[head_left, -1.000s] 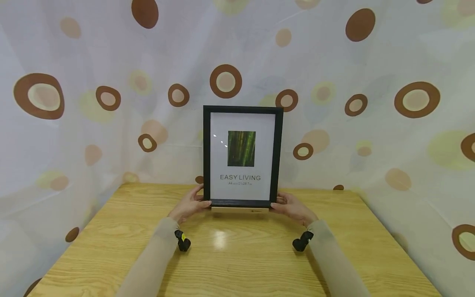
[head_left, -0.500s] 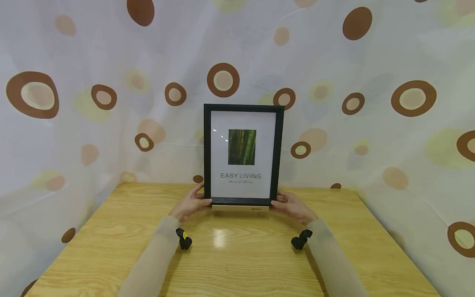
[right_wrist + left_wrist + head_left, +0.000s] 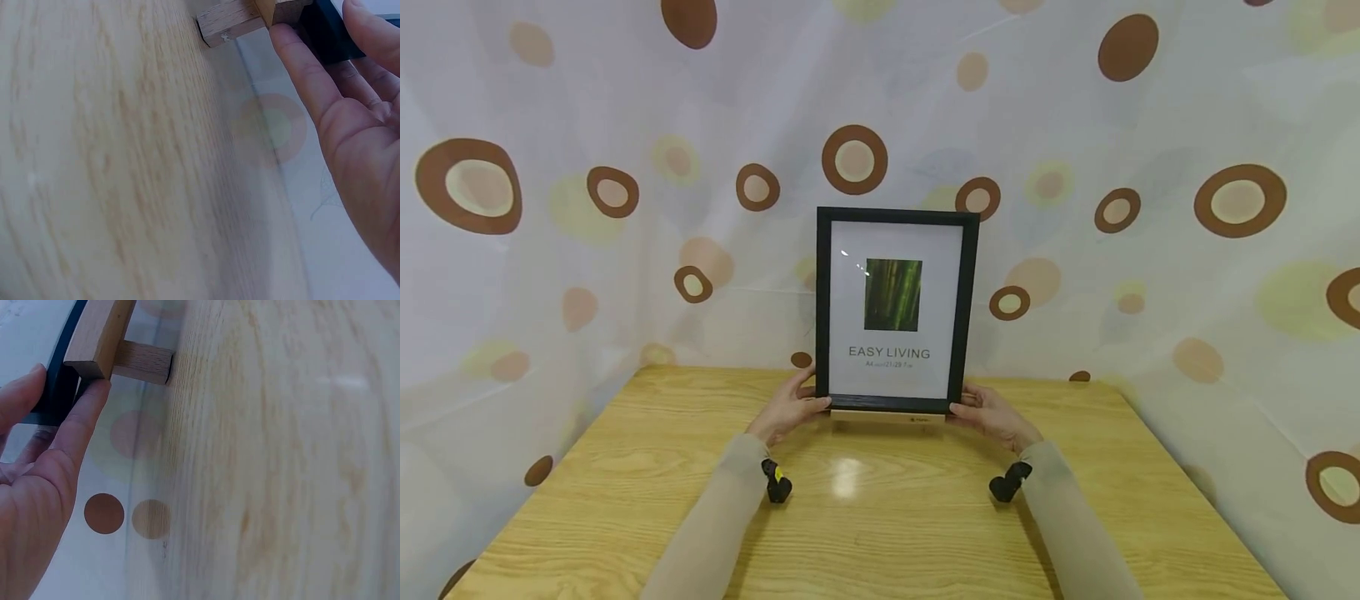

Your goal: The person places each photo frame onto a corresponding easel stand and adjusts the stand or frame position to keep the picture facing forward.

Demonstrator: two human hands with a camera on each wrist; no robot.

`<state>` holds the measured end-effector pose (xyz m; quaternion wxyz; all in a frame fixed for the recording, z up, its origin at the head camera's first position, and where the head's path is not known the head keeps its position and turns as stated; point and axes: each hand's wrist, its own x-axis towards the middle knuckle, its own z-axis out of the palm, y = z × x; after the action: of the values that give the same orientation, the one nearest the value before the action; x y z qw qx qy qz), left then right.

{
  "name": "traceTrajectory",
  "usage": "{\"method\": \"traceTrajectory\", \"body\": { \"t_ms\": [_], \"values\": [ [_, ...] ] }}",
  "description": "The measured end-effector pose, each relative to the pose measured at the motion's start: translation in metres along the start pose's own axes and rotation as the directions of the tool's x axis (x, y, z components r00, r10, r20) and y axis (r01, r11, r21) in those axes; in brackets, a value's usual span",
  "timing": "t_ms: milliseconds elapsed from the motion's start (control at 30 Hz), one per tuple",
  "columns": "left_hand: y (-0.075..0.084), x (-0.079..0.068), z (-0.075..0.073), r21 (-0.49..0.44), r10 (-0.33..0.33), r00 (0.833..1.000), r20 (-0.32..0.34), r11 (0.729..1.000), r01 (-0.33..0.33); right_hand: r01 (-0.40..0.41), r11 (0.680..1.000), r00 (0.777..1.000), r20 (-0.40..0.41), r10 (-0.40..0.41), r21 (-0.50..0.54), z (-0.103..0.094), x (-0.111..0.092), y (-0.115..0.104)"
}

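Observation:
A black picture frame stands upright on a light wooden stand at the back of the table. Behind its glass lies a white sheet with a green bamboo picture and the words EASY LIVING. My left hand grips the lower left corner, thumb at the front. In the left wrist view, one fingertip touches the end of the stand's wooden ledge, and other fingers go behind the frame. The right hand grips the lower right corner likewise. In the right wrist view, its index fingertip touches the ledge.
The wood-grain table reaches back to a white curtain with brown and yellow circles. Small black wrist cameras sit at both sleeves. A wooden foot of the stand meets the tabletop.
The picture frame has shifted slightly to the right, its top a little more than its bottom. My left hand has moved a little right with it; both hands keep their grip.

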<state>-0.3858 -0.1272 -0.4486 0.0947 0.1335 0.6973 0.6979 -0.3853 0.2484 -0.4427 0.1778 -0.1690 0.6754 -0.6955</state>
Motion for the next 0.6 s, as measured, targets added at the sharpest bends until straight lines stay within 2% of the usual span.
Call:
{"method": "traceTrajectory", "body": {
  "t_ms": [233, 333, 533, 600],
  "values": [
    [0.0014, 0.0006, 0.0019, 0.007, -0.017, 1.000, -0.022, 1.000, 0.018, 0.009, 1.000, 1.000, -0.021, -0.009, 0.017, 0.0004, 0.0016, 0.0004],
    [0.0007, 0.0005, 0.0025, 0.029, 0.000, 1.000, -0.025, 1.000, 0.001, 0.011, 1.000, 1.000, -0.027, -0.011, 0.003, 0.0015, 0.0010, 0.0015],
    [0.0036, -0.0034, 0.0007, 0.050, 0.021, 0.999, -0.033, 0.999, -0.019, 0.026, 0.997, 1.000, 0.007, -0.026, -0.078, -0.0008, -0.0008, 0.0030],
    [0.0064, -0.0055, -0.0011, 0.062, 0.026, 0.999, -0.032, 0.998, -0.024, 0.054, 0.996, 0.998, 0.016, -0.053, -0.066, -0.0034, -0.0022, 0.0022]
  ]
}}
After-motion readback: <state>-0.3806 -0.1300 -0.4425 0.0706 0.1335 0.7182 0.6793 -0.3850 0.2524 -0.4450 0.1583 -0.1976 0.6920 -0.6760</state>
